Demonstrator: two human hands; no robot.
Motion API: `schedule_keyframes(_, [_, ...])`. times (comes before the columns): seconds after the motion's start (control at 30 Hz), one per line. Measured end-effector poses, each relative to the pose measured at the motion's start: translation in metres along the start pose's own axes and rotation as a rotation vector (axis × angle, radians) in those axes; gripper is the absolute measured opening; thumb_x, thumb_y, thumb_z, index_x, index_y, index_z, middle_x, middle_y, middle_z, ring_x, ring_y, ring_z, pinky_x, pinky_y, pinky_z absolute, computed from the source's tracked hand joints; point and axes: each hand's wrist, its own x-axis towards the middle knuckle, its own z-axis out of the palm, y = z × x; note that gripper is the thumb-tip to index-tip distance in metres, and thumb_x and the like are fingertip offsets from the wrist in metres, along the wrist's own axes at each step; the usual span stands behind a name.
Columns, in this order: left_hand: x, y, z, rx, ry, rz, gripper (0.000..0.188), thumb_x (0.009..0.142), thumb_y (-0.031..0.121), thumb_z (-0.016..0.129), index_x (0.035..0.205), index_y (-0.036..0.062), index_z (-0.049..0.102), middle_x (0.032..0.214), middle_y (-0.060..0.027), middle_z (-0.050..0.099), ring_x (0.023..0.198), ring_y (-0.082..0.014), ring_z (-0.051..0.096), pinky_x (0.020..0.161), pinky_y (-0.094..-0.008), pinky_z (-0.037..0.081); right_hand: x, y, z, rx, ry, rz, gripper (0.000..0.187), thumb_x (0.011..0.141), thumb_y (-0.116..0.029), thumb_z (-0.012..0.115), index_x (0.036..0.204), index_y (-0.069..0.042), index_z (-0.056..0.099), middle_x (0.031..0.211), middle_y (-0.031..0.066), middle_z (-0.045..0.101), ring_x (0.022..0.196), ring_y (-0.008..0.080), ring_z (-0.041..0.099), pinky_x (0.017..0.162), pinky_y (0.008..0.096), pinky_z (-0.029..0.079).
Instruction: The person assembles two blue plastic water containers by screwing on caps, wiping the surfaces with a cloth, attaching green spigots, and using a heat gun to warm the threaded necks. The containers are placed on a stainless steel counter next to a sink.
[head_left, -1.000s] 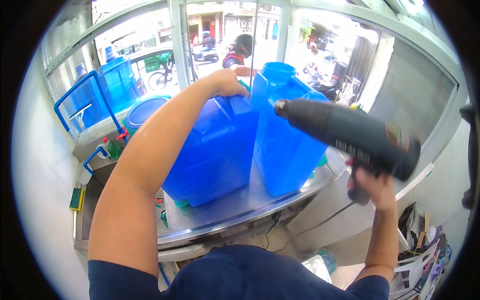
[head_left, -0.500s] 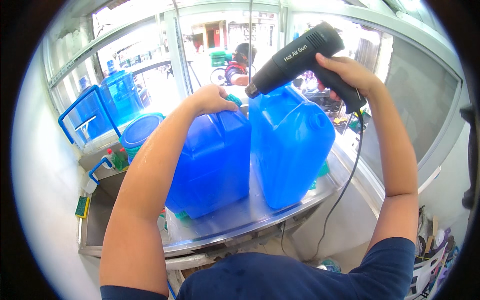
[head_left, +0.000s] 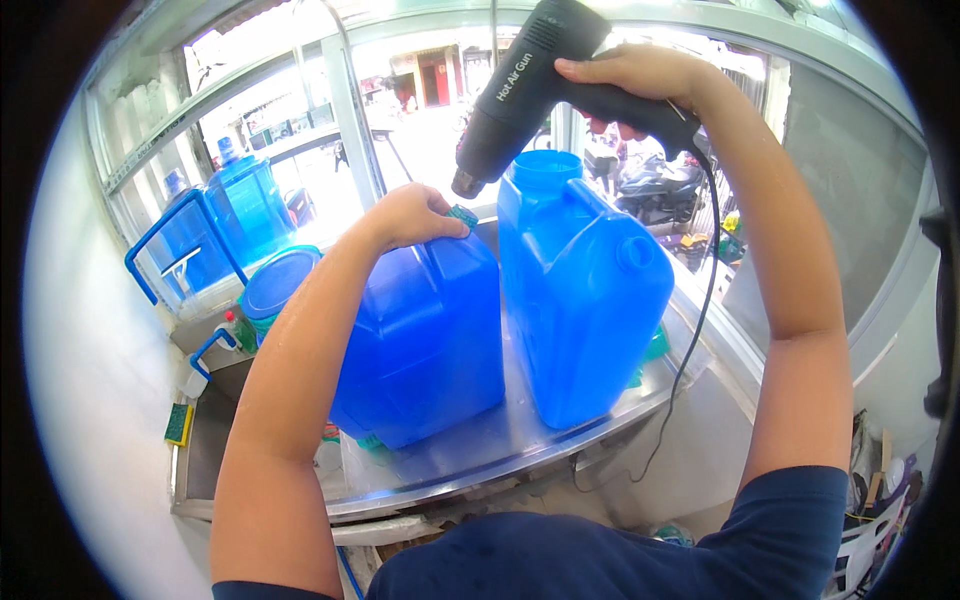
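Observation:
My right hand (head_left: 645, 85) is wrapped round the handle of a black heat gun (head_left: 530, 90). Its metal nozzle points down and left, just above my left hand (head_left: 410, 215). That hand is closed at the top of a dark blue water container (head_left: 425, 345), its fingers at a teal patterned cap or seal (head_left: 463, 216); which of the two, I cannot tell. Beside it on the right stands a lighter blue container (head_left: 590, 310), upright, with an uncapped wide mouth on top and a small spout on its front shoulder.
Both containers stand on a metal counter (head_left: 480, 430). Further left are a round blue lid (head_left: 282, 283), clear blue water jugs (head_left: 245, 200) and a sponge (head_left: 178, 424). The gun's black cord (head_left: 708, 290) hangs down past the right container. Window frames enclose the counter.
The heat gun has moved left and up with my right hand, uncovering the right container's mouth. My left hand stays at the teal piece. The person outside is out of sight.

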Motion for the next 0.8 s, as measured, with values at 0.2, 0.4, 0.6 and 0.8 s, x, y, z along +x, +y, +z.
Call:
schedule_keyframes(0.2, [0.000, 0.001, 0.001, 0.020, 0.044, -0.035, 0.057, 0.066, 0.042, 0.082, 0.100, -0.0031, 0.072, 0.095, -0.0178, 0.072, 0.091, -0.0267, 0.068, 0.083, -0.0350, 0.052, 0.033, 0.006, 0.000, 0.037, -0.108, 0.024, 0.064, 0.088, -0.064, 0.060, 0.092, 0.000, 0.063, 0.070, 0.0109, 0.065, 0.047, 0.0124, 0.061, 0.043, 0.0254, 0.053])
schedule_keyframes(0.4, [0.001, -0.004, 0.004, -0.039, 0.113, -0.042, 0.081, 0.062, 0.039, 0.086, 0.122, -0.0066, 0.056, 0.110, -0.0239, 0.065, 0.104, -0.0312, 0.064, 0.089, -0.0362, 0.051, 0.046, 0.037, 0.000, 0.093, -0.166, 0.124, 0.063, 0.088, -0.066, 0.059, 0.088, -0.002, 0.063, 0.070, 0.0108, 0.065, 0.045, 0.0130, 0.060, 0.041, 0.0254, 0.052])
schedule_keyframes(0.6, [-0.001, -0.006, -0.002, -0.340, 0.175, -0.010, 0.081, 0.071, 0.028, 0.081, 0.138, 0.0001, 0.044, 0.129, -0.0291, 0.055, 0.123, -0.0340, 0.053, 0.102, -0.0385, 0.043, 0.020, 0.062, -0.010, 0.274, -0.224, 0.136, 0.061, 0.089, -0.064, 0.059, 0.088, -0.003, 0.063, 0.068, 0.0095, 0.064, 0.045, 0.0129, 0.060, 0.040, 0.0254, 0.051])
schedule_keyframes(0.8, [-0.075, 0.032, -0.050, -0.496, 0.472, 0.273, 0.040, 0.096, 0.027, 0.062, 0.125, -0.0004, 0.061, 0.115, -0.0097, 0.066, 0.109, -0.0165, 0.057, 0.096, -0.0307, 0.043, 0.012, 0.036, -0.003, 0.210, -0.076, 0.049, 0.061, 0.089, -0.062, 0.060, 0.091, -0.002, 0.065, 0.071, 0.0093, 0.067, 0.048, 0.0126, 0.063, 0.042, 0.0242, 0.053])
